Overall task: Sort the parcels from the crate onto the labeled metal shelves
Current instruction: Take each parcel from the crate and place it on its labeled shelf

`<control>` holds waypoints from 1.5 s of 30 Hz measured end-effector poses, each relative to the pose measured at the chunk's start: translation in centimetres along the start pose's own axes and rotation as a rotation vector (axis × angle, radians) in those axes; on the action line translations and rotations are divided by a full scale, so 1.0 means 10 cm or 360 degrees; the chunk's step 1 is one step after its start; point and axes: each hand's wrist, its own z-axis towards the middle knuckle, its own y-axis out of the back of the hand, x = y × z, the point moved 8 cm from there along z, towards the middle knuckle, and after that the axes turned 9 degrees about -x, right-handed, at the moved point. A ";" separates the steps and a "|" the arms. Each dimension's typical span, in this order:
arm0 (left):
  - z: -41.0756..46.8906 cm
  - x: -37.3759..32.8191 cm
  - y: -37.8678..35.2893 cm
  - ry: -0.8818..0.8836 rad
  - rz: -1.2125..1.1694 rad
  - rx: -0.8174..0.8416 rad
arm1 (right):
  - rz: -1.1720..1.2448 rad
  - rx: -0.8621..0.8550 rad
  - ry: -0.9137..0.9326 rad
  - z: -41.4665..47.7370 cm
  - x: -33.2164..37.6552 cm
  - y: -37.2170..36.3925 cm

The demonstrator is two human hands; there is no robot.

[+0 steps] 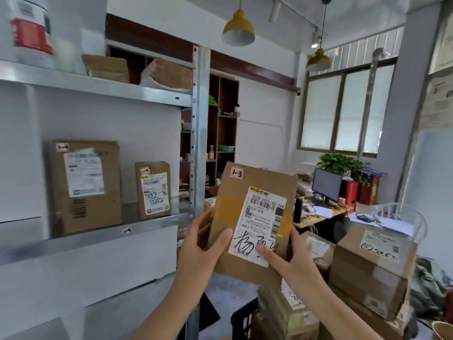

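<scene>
Both hands are up close: left hand (pixel 203 244) and right hand (pixel 286 256) grip the bottom corners of a flat brown parcel (pixel 228 204), thumbs on the front. It's upright in mid-air, just right of the metal shelves (pixel 98 89). On the middle shelf stands a larger box (pixel 85 187), with a smaller box (pixel 153 190) to its right. A dark crate (pixel 241 320) sits below the parcel. There's a tiny "1-3" sticker (pixel 236 173) in the parcel's top left corner.
</scene>
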 end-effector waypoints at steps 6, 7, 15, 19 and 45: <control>-0.11 0.08 0.86 0.0063 0.0095 -0.0176 | -0.0085 0.0124 -0.0028 -0.25 -0.03 -0.74; -0.15 0.11 1.01 0.0080 0.0095 -0.0207 | -0.0074 0.0149 -0.0035 -0.30 -0.04 -0.87; -0.56 0.07 2.34 0.0125 0.0289 -0.0508 | -0.0055 0.0442 -0.0034 -0.78 0.11 -2.08; -0.76 -0.18 3.15 0.0058 0.0384 -0.0679 | -0.0092 0.0652 0.0018 -1.06 0.31 -2.81; -0.52 -1.26 5.94 -0.0197 0.0893 -0.1140 | 0.0362 0.1260 0.0412 -1.57 1.48 -6.10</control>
